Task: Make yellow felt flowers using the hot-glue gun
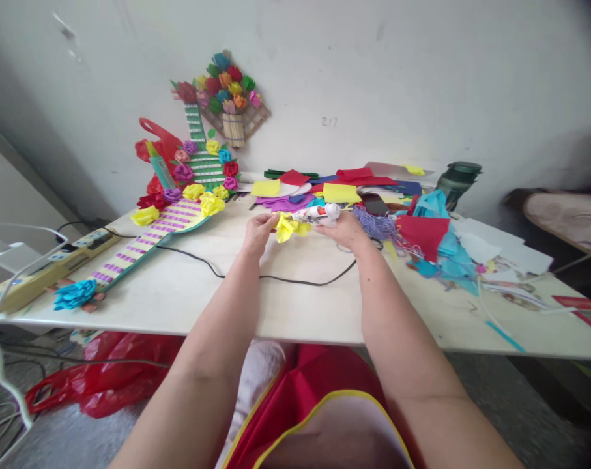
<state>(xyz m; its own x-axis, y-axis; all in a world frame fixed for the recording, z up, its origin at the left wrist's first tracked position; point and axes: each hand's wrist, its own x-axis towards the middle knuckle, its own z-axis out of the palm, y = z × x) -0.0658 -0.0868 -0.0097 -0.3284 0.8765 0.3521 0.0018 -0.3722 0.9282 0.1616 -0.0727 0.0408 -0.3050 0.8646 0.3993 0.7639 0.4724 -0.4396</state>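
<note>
My left hand (pixel 257 229) pinches a crumpled yellow paper flower (pixel 288 228) over the middle of the pale table (pixel 202 299). My right hand (pixel 341 228) is closed round a white glue gun (pixel 319 213), its nozzle pointing left at the yellow flower. The gun's black cord (pixel 275 280) trails across the table towards the left. Both forearms reach forward from the table's near edge.
A long striped craft piece with paper flowers (pixel 178 221) lies at the left, beside a power strip (pixel 70 257). Coloured felt sheets (pixel 334 189) and scraps (pixel 442 247) pile at the back and right. A dark green bottle (pixel 456 179) stands by the wall. A red bag (pixel 100 381) lies underneath.
</note>
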